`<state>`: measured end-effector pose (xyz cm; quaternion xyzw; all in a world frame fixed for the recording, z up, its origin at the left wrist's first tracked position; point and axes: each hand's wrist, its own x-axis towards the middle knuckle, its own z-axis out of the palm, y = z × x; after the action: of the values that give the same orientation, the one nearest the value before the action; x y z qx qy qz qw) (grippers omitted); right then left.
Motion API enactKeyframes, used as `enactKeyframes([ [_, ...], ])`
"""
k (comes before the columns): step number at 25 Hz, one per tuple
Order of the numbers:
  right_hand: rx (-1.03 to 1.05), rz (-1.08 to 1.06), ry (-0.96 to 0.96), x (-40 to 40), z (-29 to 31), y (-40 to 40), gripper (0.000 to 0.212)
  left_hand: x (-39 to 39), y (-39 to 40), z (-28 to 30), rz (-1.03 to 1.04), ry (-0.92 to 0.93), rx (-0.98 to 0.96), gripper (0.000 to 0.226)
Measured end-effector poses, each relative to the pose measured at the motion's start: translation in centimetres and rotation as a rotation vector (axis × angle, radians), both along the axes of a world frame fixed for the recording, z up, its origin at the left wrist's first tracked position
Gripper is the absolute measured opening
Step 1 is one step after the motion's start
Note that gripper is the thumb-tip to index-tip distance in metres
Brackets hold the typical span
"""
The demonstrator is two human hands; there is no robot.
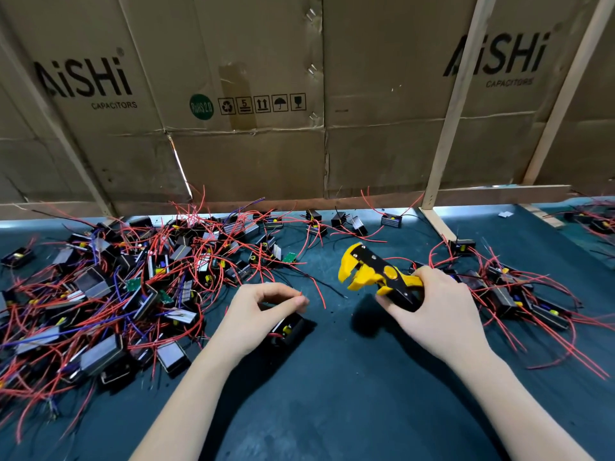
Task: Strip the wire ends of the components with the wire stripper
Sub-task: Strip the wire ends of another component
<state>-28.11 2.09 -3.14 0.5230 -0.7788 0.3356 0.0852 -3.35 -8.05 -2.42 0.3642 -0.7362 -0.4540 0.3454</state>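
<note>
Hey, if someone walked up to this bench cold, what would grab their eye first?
Probably the yellow and black wire stripper, gripped in the right hand above the dark mat, jaws apart. Next, the big tangle of black components with red wires heaped on the left. Between them, the left hand pinches a red wire tip over one black component.

hands: 2 | wire stripper [376, 276]: 1 | component piles beside stripper: 2, left pile [109, 294], right pile [519, 294] | cardboard wall [253, 154] behind stripper: 1
</note>
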Motion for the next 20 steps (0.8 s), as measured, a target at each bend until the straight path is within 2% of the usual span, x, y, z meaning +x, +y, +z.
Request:
enactKeyframes([
  [2, 0.08, -0.076, 0.17, -0.2, -0.2, -0.1, 0.057, -0.3, 0.2, -0.2, -0.03, 0.041, 0.073, 0.007],
  [6, 0.068, -0.121, 0.32, 0.3, -0.7, -0.4, 0.061, -0.8, 0.6, -0.4, -0.097, 0.025, 0.139, 0.009],
  [11, 0.056, -0.135, 0.376, 1.4, -1.2, -0.8, 0.06, -1.7, 1.1, -0.9, -0.122, 0.011, 0.121, 0.007],
  [15, 0.019, -0.123, 0.434, 1.7, -1.4, -0.9, 0.062, -2.1, 1.1, -1.4, -0.037, 0.046, 0.066, 0.007],
  [20, 0.067, -0.114, 0.451, 1.8, -1.4, -0.9, 0.061, -2.4, 1.1, -1.7, -0.006, 0.067, 0.103, 0.008],
])
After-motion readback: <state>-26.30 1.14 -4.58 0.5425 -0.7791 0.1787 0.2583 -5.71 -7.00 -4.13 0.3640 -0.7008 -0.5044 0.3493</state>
